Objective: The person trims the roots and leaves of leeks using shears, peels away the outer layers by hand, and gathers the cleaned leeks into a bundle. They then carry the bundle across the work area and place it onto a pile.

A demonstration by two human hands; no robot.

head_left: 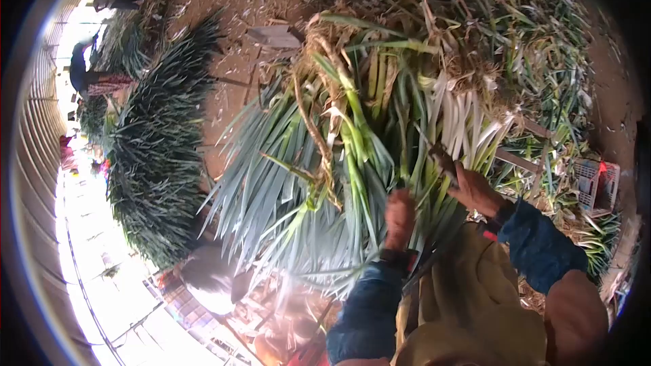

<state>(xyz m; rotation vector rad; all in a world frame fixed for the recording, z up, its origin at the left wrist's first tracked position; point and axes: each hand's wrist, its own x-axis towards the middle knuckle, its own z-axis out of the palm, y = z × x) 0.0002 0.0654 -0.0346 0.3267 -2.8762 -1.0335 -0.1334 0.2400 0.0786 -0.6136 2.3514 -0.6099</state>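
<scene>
Green onions lie in a thick, spreading heap right in front of the person, leaves fanned toward the body and off to the left, pale stalks and shaggy roots bunched on the far right side; whatever carries the heap is hidden beneath it. From where I stand, the right hand is wrapped round the dark handle of a knife-like tool, whose thin end points up among the stems. The left hand sits just beside it, low against the leaves, and I cannot tell whether it is clenched or pinching any of them. With the two so near, my worry is a slip: if the tool skids off a smooth stem toward the left, those fingers could get nicked. A dry brown stalk lies twisted across the top, and a tug on one stem could drag that tangle along, bending or tearing leaves. The heap looks loose, so a hard pull might also send part of it sliding. Beyond, another leafy pile stretches along the left, and a crate stands off to the right.
</scene>
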